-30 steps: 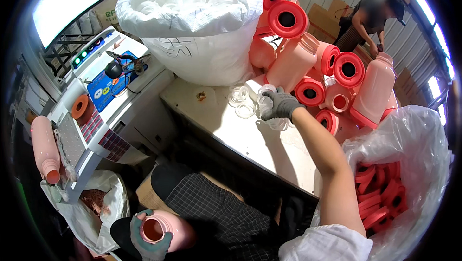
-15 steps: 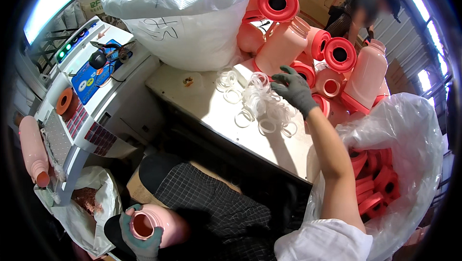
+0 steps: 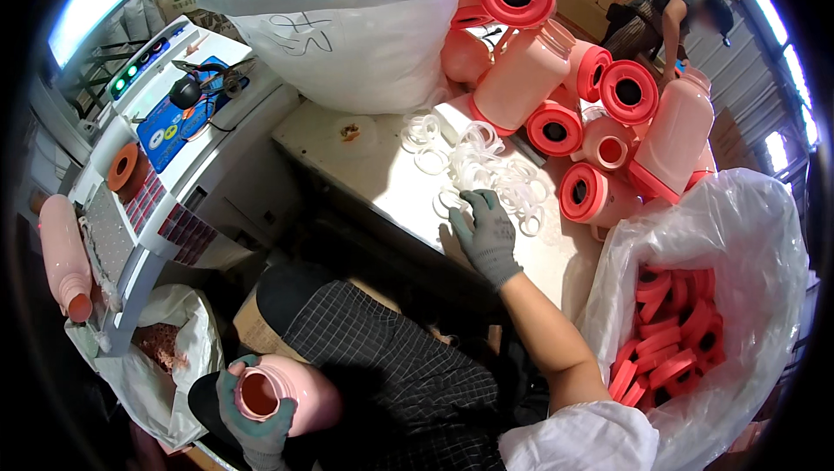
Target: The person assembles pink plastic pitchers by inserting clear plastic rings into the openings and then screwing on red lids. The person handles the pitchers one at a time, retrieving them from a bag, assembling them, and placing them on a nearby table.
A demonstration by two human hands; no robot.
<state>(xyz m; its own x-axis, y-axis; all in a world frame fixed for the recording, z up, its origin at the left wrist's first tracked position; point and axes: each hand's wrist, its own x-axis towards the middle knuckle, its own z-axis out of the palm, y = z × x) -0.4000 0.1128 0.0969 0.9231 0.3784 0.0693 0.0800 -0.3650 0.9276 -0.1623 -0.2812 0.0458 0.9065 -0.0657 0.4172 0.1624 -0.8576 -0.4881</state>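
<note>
In my gloved left hand (image 3: pixel 252 426) is a pink bottle (image 3: pixel 308 397), gripped round its neck end and resting by my leg with its open mouth facing up. My right hand (image 3: pixel 488 241), also in a grey glove, is at the near edge of the white table. Its thumb and fingers are apart, close to the nearest of a pile of white translucent rings (image 3: pixel 486 162). Whether a fingertip touches a ring is hard to make out.
Behind the rings stand pink bottles (image 3: pixel 526 76) with red collars. A large white sack (image 3: pixel 347 54) is at the back. At right, a clear plastic bag (image 3: pixel 756 254) holds red collars (image 3: pixel 673 349). A white machine (image 3: pixel 234 136) stands left; a person (image 3: pixel 665 19) bends far right.
My right hand has come back from beside the bottles to the near side of the ring pile. The left hand keeps its hold on the bottle.
</note>
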